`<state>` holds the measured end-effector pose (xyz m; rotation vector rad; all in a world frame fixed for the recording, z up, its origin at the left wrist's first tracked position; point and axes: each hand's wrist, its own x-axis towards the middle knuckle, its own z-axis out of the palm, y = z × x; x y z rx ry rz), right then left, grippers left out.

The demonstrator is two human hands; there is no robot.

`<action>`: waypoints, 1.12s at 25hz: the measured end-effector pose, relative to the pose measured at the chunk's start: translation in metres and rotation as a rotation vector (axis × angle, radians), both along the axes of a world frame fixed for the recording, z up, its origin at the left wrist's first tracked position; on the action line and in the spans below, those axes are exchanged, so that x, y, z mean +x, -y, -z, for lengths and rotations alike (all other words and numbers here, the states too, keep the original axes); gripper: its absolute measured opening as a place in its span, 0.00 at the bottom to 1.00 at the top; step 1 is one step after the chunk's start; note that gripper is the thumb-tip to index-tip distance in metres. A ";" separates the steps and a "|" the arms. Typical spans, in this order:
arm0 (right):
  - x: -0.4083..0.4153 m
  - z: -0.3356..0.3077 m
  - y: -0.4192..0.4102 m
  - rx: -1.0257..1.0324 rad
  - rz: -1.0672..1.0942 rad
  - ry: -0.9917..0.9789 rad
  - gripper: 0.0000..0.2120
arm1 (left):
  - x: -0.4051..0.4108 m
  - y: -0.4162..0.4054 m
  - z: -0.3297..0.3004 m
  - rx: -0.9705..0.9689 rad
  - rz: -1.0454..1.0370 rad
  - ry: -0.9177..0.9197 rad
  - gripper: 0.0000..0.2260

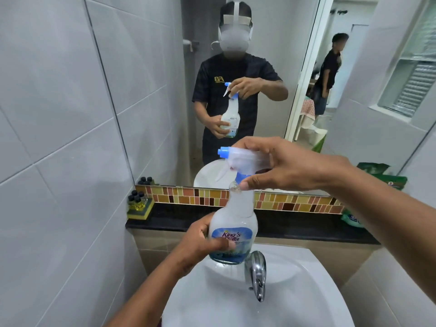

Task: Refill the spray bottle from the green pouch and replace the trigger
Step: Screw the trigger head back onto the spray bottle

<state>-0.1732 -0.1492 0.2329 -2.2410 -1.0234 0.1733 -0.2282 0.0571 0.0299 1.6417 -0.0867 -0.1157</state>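
Note:
A clear spray bottle (236, 223) with a blue "King's" label stands upright over the back of the white sink (295, 291). My left hand (203, 241) grips its lower body. My right hand (290, 166) holds the white trigger head (238, 159) with its blue nozzle pointing left, and its blue collar sits at the bottle's neck. My thumb presses beside the neck. The green pouch (352, 219) lies on the black ledge at the right, mostly hidden behind my right forearm.
A chrome tap (257, 272) stands just right of the bottle. Small dark-capped bottles on a yellow sponge (139, 204) sit at the ledge's left end. The mirror (236, 90) above a mosaic tile strip reflects me and another person in the doorway.

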 end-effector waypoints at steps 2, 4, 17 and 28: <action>0.000 0.004 -0.007 0.054 0.059 0.058 0.24 | 0.001 -0.005 0.001 -0.003 0.010 0.003 0.32; 0.001 0.004 -0.011 0.026 0.082 0.086 0.28 | 0.002 -0.009 0.003 -0.002 0.024 0.001 0.32; 0.041 0.047 -0.038 0.046 -0.042 -0.246 0.45 | 0.010 -0.064 0.019 -0.096 -0.028 -0.047 0.30; 0.122 0.236 -0.173 0.185 0.151 -0.415 0.24 | 0.112 -0.189 0.042 0.173 -0.116 -0.132 0.25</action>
